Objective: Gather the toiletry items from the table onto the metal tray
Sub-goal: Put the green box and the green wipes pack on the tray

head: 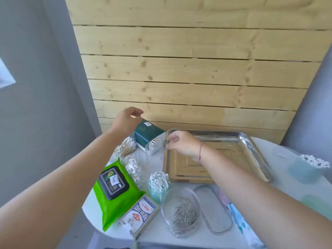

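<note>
Two hands are up: my left hand (pixel 128 121) curls loosely, empty, over the green box (pixel 146 135) at frame centre; my right hand (pixel 181 143) pinches the metal tray (pixel 251 150) rim. Box looks light and stiff; I'd grip its sides.

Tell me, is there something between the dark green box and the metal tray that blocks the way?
Yes. A white container lies between the dark green box and the metal tray, at the tray's left rim. The right hand hovers there too.
</note>
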`<state>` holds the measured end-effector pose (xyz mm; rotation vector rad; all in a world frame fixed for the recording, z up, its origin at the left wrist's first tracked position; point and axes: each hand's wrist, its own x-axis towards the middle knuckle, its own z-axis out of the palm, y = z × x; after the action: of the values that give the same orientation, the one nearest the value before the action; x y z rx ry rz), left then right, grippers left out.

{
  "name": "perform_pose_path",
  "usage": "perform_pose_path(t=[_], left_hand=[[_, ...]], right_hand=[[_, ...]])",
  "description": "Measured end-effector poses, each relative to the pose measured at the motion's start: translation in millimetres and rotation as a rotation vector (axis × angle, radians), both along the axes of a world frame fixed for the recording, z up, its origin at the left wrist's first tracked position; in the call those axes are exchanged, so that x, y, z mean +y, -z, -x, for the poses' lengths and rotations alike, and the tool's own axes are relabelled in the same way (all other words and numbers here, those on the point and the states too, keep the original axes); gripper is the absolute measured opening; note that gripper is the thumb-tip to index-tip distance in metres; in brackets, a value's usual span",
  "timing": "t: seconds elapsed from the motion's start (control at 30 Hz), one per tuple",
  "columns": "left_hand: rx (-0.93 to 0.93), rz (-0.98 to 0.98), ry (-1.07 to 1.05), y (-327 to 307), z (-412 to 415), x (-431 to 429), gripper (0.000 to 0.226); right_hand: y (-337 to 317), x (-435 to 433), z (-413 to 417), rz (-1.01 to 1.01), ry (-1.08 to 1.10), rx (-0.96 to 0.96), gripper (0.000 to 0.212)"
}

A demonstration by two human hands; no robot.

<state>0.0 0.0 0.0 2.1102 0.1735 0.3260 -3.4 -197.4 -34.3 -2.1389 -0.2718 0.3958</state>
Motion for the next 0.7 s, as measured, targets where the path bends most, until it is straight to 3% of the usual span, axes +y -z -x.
perform_pose_path(t=[0.27, 0.37, 0.47, 0.7], left_hand=[[0.302, -0.233, -0.044, 15.1, -40.4, 20.0, 0.019], [0.44, -0.298, -0.081, 22.7, -62.3, 27.4, 0.031], [0.539, -0.302, -0.137, 29.3, -73.3, 29.8, 0.04], [0.523, -0.264, -0.154, 36.2, -79.5, 35.5, 0.045]], right_hand=[[7.1, 33.3, -36.0, -0.001, 0.217, -0.043, 0.014], [9.6, 47.7, -51.0, -0.013, 0.265, 0.063, 0.034], [18.3, 54.9, -64.0, -0.061, 0.293, 0.179, 0.031], [29.7, 64.7, -69.8, -0.277, 0.388, 0.318, 0.021]])
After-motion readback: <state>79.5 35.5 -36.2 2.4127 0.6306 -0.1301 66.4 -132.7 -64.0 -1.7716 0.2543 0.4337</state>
